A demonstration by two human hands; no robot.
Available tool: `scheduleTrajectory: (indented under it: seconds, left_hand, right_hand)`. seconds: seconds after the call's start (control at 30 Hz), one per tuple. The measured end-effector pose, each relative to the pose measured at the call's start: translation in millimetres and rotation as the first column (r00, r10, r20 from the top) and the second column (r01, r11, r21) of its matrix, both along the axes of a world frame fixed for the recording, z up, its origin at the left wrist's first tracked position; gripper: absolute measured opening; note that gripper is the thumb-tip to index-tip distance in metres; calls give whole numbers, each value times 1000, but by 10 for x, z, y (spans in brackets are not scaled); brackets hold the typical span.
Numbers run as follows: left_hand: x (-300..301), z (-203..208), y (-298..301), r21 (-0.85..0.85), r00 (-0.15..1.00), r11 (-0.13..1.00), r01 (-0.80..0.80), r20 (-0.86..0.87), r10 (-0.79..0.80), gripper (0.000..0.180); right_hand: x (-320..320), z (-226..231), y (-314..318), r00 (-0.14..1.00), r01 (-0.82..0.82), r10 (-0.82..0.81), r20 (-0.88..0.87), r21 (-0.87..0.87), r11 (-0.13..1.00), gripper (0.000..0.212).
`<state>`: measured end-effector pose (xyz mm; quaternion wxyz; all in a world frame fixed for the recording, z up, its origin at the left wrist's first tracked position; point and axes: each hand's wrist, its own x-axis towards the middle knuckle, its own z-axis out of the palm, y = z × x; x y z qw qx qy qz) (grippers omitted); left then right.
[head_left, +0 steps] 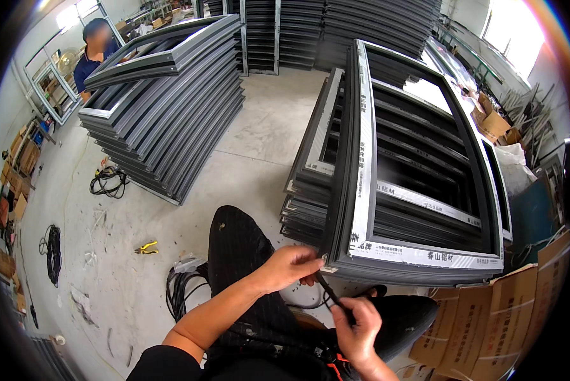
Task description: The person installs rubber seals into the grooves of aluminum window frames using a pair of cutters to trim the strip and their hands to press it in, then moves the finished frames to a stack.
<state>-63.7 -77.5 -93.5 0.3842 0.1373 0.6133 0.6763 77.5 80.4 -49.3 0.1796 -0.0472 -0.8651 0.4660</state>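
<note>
My left hand (289, 268) pinches at the near left corner of a stacked window frame, with its fingertips against the frame's edge. A black rubber strip (327, 290) runs from there down to my right hand (356, 327), whose fingers are closed around it. The top window frame (362, 159) is dark grey, with white printed protective film along its bars. It lies on a pile of similar frames (304, 222) right in front of me. More of the strip hangs in loops beside my knees.
A tall stack of grey frames (164, 120) stands at the left, a person (98, 54) behind it. Yellow-handled pliers (146, 248) and black coils (54, 254) lie on the floor. Cardboard boxes (488, 317) stand at the right. More stacked frames (374, 28) rise at the back.
</note>
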Motion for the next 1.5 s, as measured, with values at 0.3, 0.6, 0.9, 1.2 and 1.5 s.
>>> scheduleTrajectory:
  seconds: [0.3, 0.6, 0.9, 1.2, 1.5]
  left_hand:
    - [108, -19, -42, 96, 995, 995, 9, 97, -19, 33]
    - [295, -58, -24, 174, 941, 968, -181, 316, 119, 33]
    - [371, -54, 102, 94, 973, 977, -190, 151, 174, 30]
    - [605, -213, 410, 289, 929, 918, -272, 327, 172, 31]
    - [563, -299, 469, 320, 880, 845, -428, 362, 308, 26]
  right_hand:
    - [-338, 85, 373, 964, 53, 108, -244, 573, 818, 33]
    - [-390, 16, 423, 966, 35, 110, -232, 546, 837, 30]
    - [-381, -32, 471, 976, -12, 128, -174, 549, 836, 23]
    - [-377, -69, 452, 978, 8, 116, -172, 589, 808, 24]
    - [-353, -70, 393, 986, 26, 79, -148, 600, 799, 24]
